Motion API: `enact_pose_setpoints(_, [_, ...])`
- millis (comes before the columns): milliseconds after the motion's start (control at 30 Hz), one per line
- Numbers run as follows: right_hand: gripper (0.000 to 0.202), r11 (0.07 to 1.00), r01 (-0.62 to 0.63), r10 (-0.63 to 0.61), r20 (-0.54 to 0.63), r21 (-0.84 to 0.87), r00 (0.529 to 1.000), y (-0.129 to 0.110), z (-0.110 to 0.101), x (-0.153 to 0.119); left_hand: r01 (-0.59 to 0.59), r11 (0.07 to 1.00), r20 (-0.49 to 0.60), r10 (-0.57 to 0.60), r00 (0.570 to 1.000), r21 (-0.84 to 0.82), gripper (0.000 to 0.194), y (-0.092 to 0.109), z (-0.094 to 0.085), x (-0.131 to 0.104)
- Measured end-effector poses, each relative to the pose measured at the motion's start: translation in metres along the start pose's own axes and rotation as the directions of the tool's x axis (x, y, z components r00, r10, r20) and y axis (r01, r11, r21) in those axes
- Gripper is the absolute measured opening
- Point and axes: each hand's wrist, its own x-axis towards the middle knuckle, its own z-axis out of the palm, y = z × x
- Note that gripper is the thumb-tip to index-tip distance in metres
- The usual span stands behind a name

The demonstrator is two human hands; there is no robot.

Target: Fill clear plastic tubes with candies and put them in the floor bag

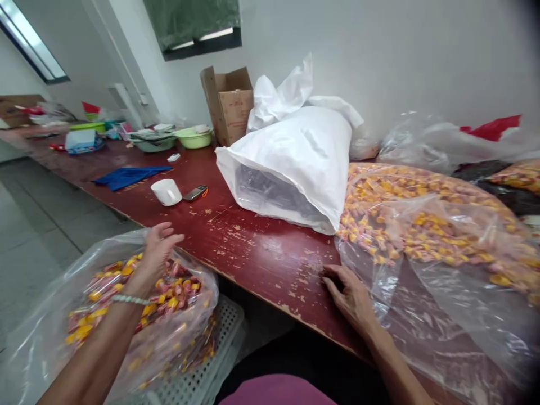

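Above the left-hand bag, left hand: here is the left hand point(159, 243), bare, fingers spread wide, nothing in its grip, hanging over the clear plastic bag point(179, 337).
Wrapped candies: pink-red with yellow ends, these wrapped candies point(172, 302) fill that bag, which sits by the surface's near edge, partly over a white perforated crate point(230, 326).
Right hand: over on the worn red surface point(261, 247), the right hand point(352, 292) rests with fingers curled and a narrow gap at the thumb; whether anything is pinched there, one cannot tell.
Larger clear bag: just beyond those fingers, the larger clear bag point(447, 247) sprawls across the right side, loaded with similar pieces.
White sack: centre stage, the white sack point(299, 149) lies with its mouth towards the person.
Further left: a white mug point(166, 192) stands just beside a small dark device point(195, 193), a blue cloth point(130, 176) behind.
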Motion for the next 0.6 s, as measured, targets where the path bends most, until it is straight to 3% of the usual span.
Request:
enact_pose_setpoints(33, [0.021, 1.000, 0.011, -0.011, 0.008, -0.007, 1.000, 0.000, 0.000, 0.000, -0.037, 0.999, 0.052, 0.036, 0.998, 0.012, 0.054, 0.005, 0.027, -0.002])
enact_pose_setpoints(67, [0.021, 1.000, 0.022, -0.022, 0.015, -0.010, 1.000, 0.000, 0.000, 0.000, -0.095, 0.995, 0.171, 0.090, 0.981, 0.021, 0.054, 0.011, 0.055, -0.004])
enact_pose_setpoints(167, [0.019, 0.999, 0.036, -0.036, 0.023, -0.006, 0.999, 0.000, 0.000, -0.002, -0.347, 0.929, 0.421, 0.265, 0.867, 0.129, 0.052, 0.030, 0.145, -0.011])
enact_pose_setpoints(267, [0.020, 1.000, 0.027, -0.027, 0.011, 0.005, 1.000, -0.001, -0.001, -0.003, -0.596, 0.765, 0.534, 0.407, 0.741, 0.245, 0.051, 0.048, 0.226, -0.008])
enact_pose_setpoints(333, [0.021, 1.000, 0.017, -0.017, 0.006, 0.008, 1.000, -0.002, -0.002, -0.003, -0.663, 0.672, 0.559, 0.427, 0.710, 0.329, 0.050, 0.055, 0.268, -0.002])
enact_pose_setpoints(400, [0.020, 1.000, 0.006, -0.007, 0.011, 0.010, 1.000, -0.003, -0.003, -0.003, -0.680, 0.628, 0.567, 0.424, 0.707, 0.379, 0.049, 0.057, 0.297, 0.005])
enact_pose_setpoints(467, [0.020, 1.000, -0.004, 0.004, 0.017, 0.014, 1.000, -0.004, -0.004, -0.003, -0.684, 0.621, 0.578, 0.417, 0.702, 0.383, 0.050, 0.054, 0.314, 0.011])
enact_pose_setpoints(600, [0.019, 0.999, -0.026, 0.025, 0.031, 0.021, 0.999, -0.006, -0.005, 0.000, -0.735, 0.524, 0.616, 0.425, 0.663, 0.431, 0.060, 0.043, 0.319, 0.021])
